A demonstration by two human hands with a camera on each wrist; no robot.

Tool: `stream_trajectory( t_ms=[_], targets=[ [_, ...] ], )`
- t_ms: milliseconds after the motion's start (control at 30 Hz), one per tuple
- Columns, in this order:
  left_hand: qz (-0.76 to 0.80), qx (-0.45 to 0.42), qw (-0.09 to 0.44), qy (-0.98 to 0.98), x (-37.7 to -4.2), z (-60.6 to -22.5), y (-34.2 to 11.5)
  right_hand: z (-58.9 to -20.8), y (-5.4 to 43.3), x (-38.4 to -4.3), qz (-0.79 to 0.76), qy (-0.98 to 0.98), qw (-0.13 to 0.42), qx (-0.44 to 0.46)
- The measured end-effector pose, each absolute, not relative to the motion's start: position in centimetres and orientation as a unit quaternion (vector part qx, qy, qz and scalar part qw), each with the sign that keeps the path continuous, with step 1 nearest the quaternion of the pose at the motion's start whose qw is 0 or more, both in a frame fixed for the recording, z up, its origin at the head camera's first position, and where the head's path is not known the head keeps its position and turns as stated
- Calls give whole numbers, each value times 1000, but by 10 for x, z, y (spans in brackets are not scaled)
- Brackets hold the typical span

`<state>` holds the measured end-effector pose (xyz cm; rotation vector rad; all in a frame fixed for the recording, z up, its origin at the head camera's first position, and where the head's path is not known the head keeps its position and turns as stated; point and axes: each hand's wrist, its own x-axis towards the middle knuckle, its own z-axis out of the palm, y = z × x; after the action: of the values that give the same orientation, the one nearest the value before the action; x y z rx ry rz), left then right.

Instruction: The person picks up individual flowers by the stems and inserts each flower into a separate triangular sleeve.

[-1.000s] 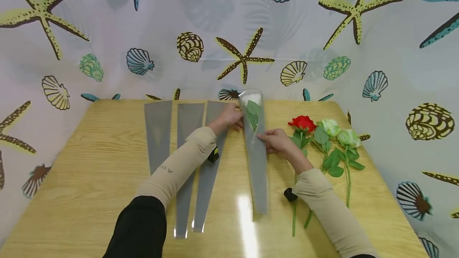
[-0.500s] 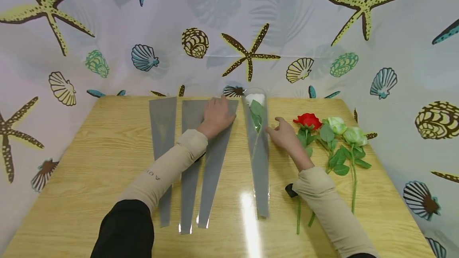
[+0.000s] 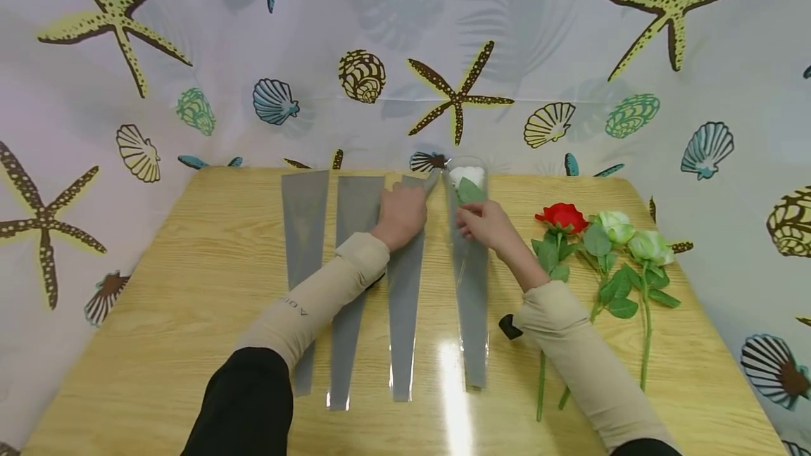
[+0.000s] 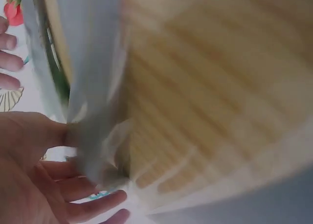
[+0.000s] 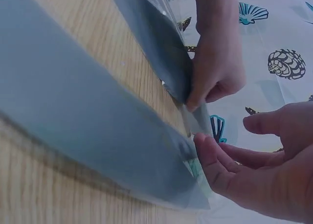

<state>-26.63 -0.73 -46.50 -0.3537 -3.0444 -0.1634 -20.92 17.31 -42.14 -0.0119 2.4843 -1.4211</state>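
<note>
My left hand pinches the top of a grey flower sleeve, the third from the left. The left wrist view, blurred, shows this sleeve's film between thumb and fingers. Just right of it lies another grey sleeve with a white rose and a green leaf inside. My right hand is over that filled sleeve, overlapping its upper part. In the right wrist view its thumb stands apart, and its fingertips are right at the film's edge, close to my left hand.
Two more grey sleeves lie flat to the left, one long sleeve outermost and another beside it. On the right are a red rose and two pale green roses with long stems. A shell-print cloth hangs behind the table.
My left hand has left the filled sleeve, gone left to the third sleeve and lifted its top corner rightward. My right hand has let go of the filled sleeve's edge and moved up and left over it.
</note>
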Motion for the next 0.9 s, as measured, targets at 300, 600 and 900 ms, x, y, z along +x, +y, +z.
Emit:
stream_trajectory(
  t_ms=[300, 600, 900],
  targets=[
    [-215, -134, 64, -965, -253, -424, -9, -427, 165, -219, -636, 747, 193, -24],
    [-255, -269, 9, -929, -225, -391, 8, -419, 176, -221, -765, 621, 172, 20],
    [-381, -190, -48, -903, -226, -410, 2, -423, 187, -208, -799, 588, 104, 63]
  ],
)
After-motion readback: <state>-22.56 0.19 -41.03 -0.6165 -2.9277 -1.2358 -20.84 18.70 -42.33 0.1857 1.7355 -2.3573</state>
